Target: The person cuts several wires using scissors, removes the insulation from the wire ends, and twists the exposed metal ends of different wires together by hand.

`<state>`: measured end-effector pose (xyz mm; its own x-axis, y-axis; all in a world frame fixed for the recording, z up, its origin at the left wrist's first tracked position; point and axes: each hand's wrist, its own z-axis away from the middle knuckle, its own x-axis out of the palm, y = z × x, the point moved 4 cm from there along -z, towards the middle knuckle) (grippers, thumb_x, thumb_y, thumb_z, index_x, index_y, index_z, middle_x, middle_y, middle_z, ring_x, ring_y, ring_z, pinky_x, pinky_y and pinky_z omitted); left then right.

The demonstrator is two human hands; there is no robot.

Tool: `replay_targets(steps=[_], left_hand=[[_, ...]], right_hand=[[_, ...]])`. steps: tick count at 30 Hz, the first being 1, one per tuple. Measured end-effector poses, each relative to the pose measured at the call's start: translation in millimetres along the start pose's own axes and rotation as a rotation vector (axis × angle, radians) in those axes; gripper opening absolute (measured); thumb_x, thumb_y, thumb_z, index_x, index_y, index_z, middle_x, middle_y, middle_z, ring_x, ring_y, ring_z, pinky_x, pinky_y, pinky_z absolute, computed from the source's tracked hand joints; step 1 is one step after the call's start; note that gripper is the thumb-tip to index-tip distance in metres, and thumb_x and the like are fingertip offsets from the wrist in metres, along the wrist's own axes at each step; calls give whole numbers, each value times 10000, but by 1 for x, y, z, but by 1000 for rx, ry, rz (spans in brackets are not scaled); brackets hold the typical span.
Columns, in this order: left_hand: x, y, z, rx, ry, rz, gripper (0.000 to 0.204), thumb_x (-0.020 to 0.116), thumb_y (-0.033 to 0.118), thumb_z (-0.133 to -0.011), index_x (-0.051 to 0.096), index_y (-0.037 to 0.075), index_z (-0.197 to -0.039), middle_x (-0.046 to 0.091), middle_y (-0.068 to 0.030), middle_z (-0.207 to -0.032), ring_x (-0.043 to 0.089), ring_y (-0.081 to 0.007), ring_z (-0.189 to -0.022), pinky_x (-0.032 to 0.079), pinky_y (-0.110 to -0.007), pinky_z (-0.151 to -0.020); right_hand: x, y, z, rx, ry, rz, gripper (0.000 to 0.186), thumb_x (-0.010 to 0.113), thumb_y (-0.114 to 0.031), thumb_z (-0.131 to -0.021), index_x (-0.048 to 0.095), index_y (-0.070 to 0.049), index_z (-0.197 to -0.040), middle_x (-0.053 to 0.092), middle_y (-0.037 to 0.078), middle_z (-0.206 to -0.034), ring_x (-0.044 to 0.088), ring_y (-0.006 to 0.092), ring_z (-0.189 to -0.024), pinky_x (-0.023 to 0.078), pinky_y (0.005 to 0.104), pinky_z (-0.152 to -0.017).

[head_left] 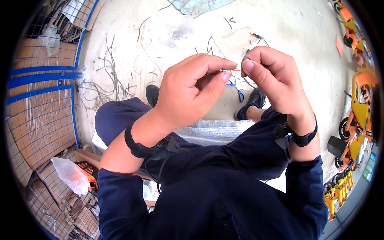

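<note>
A thin red wire (237,70) spans the short gap between my hands, held up in front of me. My left hand (188,88) has thumb and forefinger bent round one end of it; the exact grip behind the thumb is partly hidden. Between thumb and curled forefinger, my right hand (274,78) pinches the other end. Below the hands, blue-handled scissors (241,95) lie on the floor near my right shoe (256,100). A black cable with a small connector (258,37) is just beyond the right hand, by a flat piece of cardboard (236,41).
Loose dark cables (110,66) and cut scraps litter the floor at left. A blue-framed mesh cage (44,80) with cardboard stands far left, a plastic bag (72,176) by it. Bubble wrap (214,132) lies between my legs. Yellow-orange small bikes (362,100) line the right.
</note>
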<state>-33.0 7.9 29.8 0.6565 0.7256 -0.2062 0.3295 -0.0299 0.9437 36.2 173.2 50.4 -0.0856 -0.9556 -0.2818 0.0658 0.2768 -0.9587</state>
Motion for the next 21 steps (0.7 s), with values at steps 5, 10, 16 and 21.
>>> replay_targets(steps=[5, 10, 16, 21], left_hand=[[6, -8, -2, -213, -67, 314, 151, 600, 86, -912, 665, 2, -1019, 617, -8, -765, 464, -27, -597, 367, -169, -539], [7, -6, -5, -406, -95, 480, 161, 617, 125, -905, 667, 0, -991, 627, -22, -758, 449, -15, -565, 342, -164, -497], [6, -12, -6, -414, -44, 473, 172, 630, 142, -903, 669, -1, -989, 624, -11, -749, 432, -11, -535, 333, -166, -479], [1, -13, -6, -380, 59, 321, 131, 659, 94, -882, 676, -4, -967, 634, 2, -764, 488, -9, -584, 370, -164, -512]], right_hand=[[-1, 6, -2, 20, -47, -109, 162, 601, -146, -928, 642, -7, -855, 472, -80, -628, 371, 8, -581, 308, 197, -506], [-2, 8, -1, 7, -34, -85, 151, 609, -141, -930, 640, -8, -866, 475, -73, -639, 379, 16, -594, 318, 202, -520], [1, -2, -7, -487, 271, 276, 71, 679, -65, -827, 622, -37, -859, 578, 11, -732, 530, 146, -672, 417, 275, -618], [8, -6, 0, -593, 295, 505, 145, 686, 0, -738, 633, -46, -865, 617, 80, -766, 601, 257, -703, 472, 323, -627]])
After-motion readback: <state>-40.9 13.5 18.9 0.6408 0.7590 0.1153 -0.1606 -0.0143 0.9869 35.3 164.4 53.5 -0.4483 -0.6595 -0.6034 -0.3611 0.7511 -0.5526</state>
